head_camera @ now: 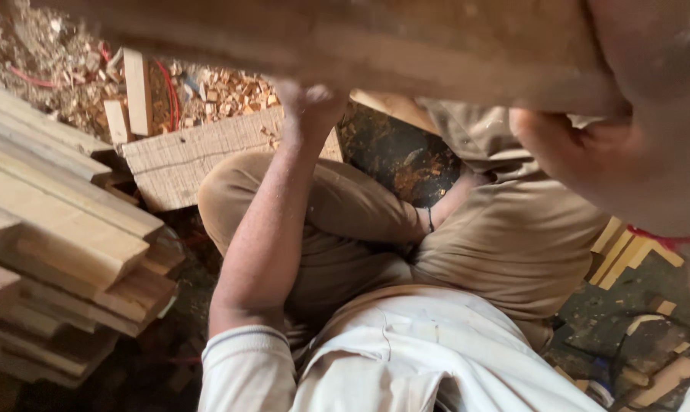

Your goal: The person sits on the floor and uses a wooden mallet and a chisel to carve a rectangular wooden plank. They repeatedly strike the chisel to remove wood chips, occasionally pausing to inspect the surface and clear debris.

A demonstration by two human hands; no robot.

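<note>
A long wooden plank [345, 42] crosses the top of the view, close to the camera and blurred. My left hand [308, 103] reaches up from a bare forearm and grips the plank's underside near the middle. My right hand [596, 145] is very near the lens at the right, its fingers curled around the plank's right end. A red band [665, 239] circles that wrist. I sit cross-legged in tan trousers [505, 236] and a white shirt [406, 351].
Stacked sawn planks [62, 229] fill the left side. A thick rough board [184, 156] lies behind my knee. Wood chips and sawdust [55, 61] cover the ground at the back, with small blocks [137, 91] standing in them. Offcuts [627, 255] lie at the right.
</note>
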